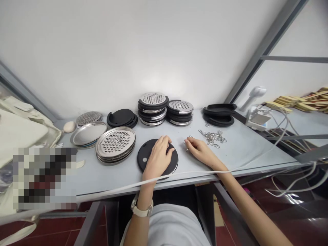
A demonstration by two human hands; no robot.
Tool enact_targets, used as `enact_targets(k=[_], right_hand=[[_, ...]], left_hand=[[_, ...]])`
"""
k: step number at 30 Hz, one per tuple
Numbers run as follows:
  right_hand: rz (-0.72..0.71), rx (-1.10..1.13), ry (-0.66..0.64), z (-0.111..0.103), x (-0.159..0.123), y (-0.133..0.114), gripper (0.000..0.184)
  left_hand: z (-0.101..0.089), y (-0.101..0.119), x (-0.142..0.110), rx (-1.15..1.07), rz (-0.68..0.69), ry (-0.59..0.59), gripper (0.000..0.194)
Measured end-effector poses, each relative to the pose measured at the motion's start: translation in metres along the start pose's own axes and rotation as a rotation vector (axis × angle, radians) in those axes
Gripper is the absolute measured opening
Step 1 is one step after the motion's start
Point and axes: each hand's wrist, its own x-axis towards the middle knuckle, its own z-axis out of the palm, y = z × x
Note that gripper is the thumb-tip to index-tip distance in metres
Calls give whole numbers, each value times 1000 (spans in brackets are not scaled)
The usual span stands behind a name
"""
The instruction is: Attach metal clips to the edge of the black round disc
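In the head view, the left grip (159,155) lies palm down over a black disc (173,163), its fingers loosely bent and slightly spread on the upper face. The disc rests flat on the worktop (102,178), directly beneath this grip, and a pale round spot shows on it just left of the hand. A watch with a light strap (142,212) sits on the wrist behind the grip.

The right grip (201,150) is narrow, thumb and forefinger pinched on a small metal piece (187,149) whose exact shape is mostly hidden. It stands just right of the disc, apart from it. Beyond and right of this grip lies a loose pile of wire clips (214,136), with stacked black trays (219,116) farther behind.

Left of the left grip stands a stack of perforated metal plates (116,143), with plain metal plates (89,132) and black round pieces (121,118) behind it. Straight beyond the left grip rises a tall stack of black and metal discs (153,111); a lower stack (180,114) adjoins its right side. A white cable (246,160) crosses over both forearms.
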Motion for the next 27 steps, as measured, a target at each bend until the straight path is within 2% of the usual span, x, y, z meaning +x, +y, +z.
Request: enact_targets(k=[7,12,19,27], right_hand=[[4,-35,-9,14,1,-13,32],[-8,-189,-55,23,2,-19,28],[-9,-270,-120,21,2,-22,30],[16,-374,-105,25,1,-26,30]], left_hand=[[4,1,-1,-31,-1,-20,19],[2,3,-2,-63,2,-43,15],[2,2,-2,-83,-14,-60,16],[5,-1,1,-47,-33,-93,19]])
